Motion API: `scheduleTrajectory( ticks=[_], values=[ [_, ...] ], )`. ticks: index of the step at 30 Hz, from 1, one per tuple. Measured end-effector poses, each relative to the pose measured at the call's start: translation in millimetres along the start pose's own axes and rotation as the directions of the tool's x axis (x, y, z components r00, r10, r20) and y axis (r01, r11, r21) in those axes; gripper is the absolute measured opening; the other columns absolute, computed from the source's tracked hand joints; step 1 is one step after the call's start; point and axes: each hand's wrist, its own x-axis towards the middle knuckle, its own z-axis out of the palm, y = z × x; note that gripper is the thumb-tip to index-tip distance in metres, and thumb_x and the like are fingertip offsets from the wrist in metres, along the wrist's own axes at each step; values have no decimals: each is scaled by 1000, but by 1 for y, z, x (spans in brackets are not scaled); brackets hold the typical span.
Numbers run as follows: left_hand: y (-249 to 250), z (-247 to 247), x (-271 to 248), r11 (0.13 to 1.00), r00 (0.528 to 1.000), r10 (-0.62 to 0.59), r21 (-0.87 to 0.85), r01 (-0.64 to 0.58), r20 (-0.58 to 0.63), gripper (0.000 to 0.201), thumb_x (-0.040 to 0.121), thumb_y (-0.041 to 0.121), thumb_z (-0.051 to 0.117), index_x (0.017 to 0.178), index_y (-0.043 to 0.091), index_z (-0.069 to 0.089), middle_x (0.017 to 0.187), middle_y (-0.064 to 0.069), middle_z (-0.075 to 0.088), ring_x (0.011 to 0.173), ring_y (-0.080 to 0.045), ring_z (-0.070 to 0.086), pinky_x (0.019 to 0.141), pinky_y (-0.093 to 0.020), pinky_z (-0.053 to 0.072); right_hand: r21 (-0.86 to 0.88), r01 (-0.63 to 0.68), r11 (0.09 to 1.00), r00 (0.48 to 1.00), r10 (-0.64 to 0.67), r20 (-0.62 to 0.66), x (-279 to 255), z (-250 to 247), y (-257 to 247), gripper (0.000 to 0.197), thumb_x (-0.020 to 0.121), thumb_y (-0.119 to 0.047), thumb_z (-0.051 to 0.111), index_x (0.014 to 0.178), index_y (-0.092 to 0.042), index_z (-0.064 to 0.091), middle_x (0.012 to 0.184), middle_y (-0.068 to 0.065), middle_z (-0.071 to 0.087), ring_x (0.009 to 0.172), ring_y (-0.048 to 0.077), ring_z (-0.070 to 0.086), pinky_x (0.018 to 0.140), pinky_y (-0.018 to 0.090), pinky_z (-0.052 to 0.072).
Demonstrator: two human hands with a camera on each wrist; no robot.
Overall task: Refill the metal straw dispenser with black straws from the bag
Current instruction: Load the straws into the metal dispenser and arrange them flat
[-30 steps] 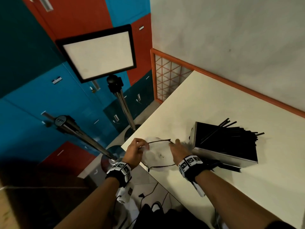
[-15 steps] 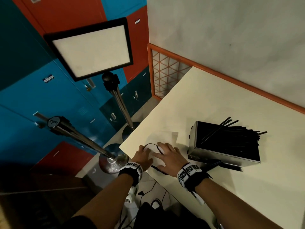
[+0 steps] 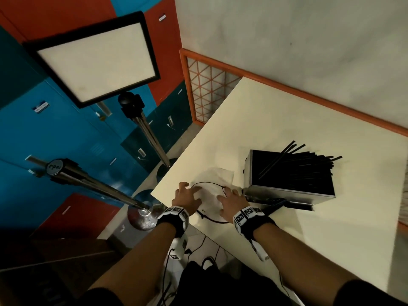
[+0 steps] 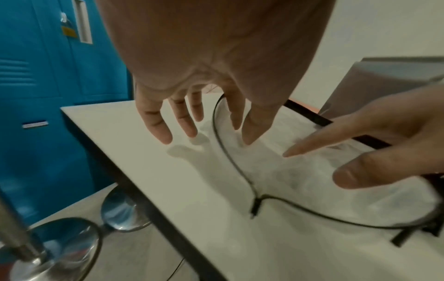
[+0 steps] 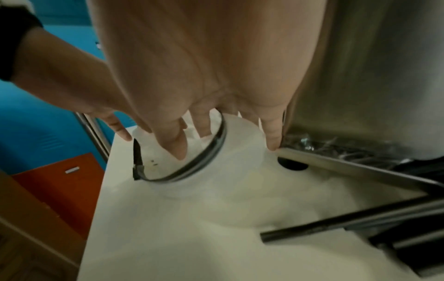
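Note:
A clear plastic bag (image 3: 213, 191) with a black-trimmed mouth (image 4: 230, 152) lies flat on the cream table (image 3: 276, 120), near its front-left corner. My left hand (image 3: 186, 196) is spread over the bag's left part, fingers (image 4: 165, 131) straight and just at the surface. On the bag's right part rests my right hand (image 3: 229, 200), its straight fingers (image 5: 177, 144) pressing down. Right beside it stands the metal straw dispenser (image 3: 287, 194), full of black straws (image 3: 309, 166) that jut out to the right. One loose black straw (image 5: 336, 222) lies in front of the dispenser.
The table's left edge (image 4: 125, 171) runs close beside my left hand. Beyond it stand two metal posts (image 3: 95, 184) and a light panel (image 3: 95, 62) before blue and red lockers. An orange-framed wall (image 3: 309, 93) bounds the table at the back. Cables hang below the front edge.
A second ago my left hand was pinching the bag's raised mouth. Both hands have since come down flat on the bag, which now lies pressed against the table.

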Motion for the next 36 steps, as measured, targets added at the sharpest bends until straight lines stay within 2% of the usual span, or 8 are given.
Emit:
scheduleTrajectory(
  ticks=[4, 9, 13, 16, 19, 23, 31, 36],
  values=[
    [13, -8, -9, 990, 983, 50, -122, -72, -177, 33, 93, 31, 64, 125, 40, 65, 152, -4, 30, 132, -32, 42, 104, -53, 46, 137, 105, 985, 961, -65, -269, -30, -21, -1, 51, 93, -29, 53, 143, -25, 44, 158, 17, 15, 144, 35, 19, 117, 45, 27],
    [41, -29, -29, 943, 879, 222, -136, -304, -421, 23, 90, 12, 66, 109, 23, 70, 137, -6, 48, 124, -32, 50, 100, -52, 49, 300, 298, 906, 777, -47, -628, -81, -21, 26, 29, 92, -26, 58, 120, -19, 62, 130, 6, 48, 116, 19, 52, 95, 29, 49],
    [94, -38, -42, 811, 726, 500, -39, -584, -473, 30, 89, 9, 64, 117, 19, 65, 125, -1, 51, 114, -26, 54, 95, -47, 50, 558, 322, 765, 830, 56, -555, -111, -4, 59, 10, 89, -13, 60, 86, -15, 70, 86, -3, 64, 73, 9, 61, 70, 28, 52],
    [146, -40, -49, 707, 651, 649, -1, -707, -394, 47, 91, 26, 67, 136, 20, 53, 135, -1, 46, 124, -23, 48, 104, -46, 46, 772, 83, 630, 932, 225, -284, -127, 10, 81, 18, 93, -16, 55, 82, -13, 69, 77, 4, 68, 66, 16, 61, 64, 35, 55],
    [190, -36, -46, 719, 689, 689, 102, -687, -225, 98, 80, 50, 76, 157, 24, 22, 156, -7, 28, 144, -26, 28, 121, -46, 27, 870, -132, 476, 928, 368, -61, -128, 25, 101, 19, 91, -14, 53, 80, -12, 69, 77, 8, 68, 59, 17, 60, 54, 29, 53],
    [225, -25, -25, 726, 748, 659, 320, -608, -74, 137, 65, 72, 77, 158, 24, -12, 167, -14, 1, 154, -34, 2, 124, -57, 8, 939, -253, 231, 866, 487, 114, -117, 39, 126, 17, 90, -14, 55, 88, -5, 69, 80, 12, 70, 60, 23, 64, 55, 34, 59],
    [240, -10, -6, 734, 808, 589, 418, -535, 0, 138, 67, 84, 63, 160, 11, -7, 169, -13, -3, 155, -31, -7, 124, -56, 1, 963, -269, -19, 775, 590, 228, -94, 46, 142, 23, 92, -31, 60, 99, -9, 64, 95, 11, 67, 71, 21, 65, 58, 35, 57],
    [250, -24, -1, 763, 840, 540, 391, -515, 51, 134, 67, 83, 62, 161, 12, -3, 169, -9, -7, 155, -27, -11, 124, -57, 2, 952, -201, -230, 785, 543, 297, -89, 37, 138, 27, 93, -38, 62, 87, -13, 63, 90, 7, 65, 85, 22, 62, 77, 45, 56]
  ],
)
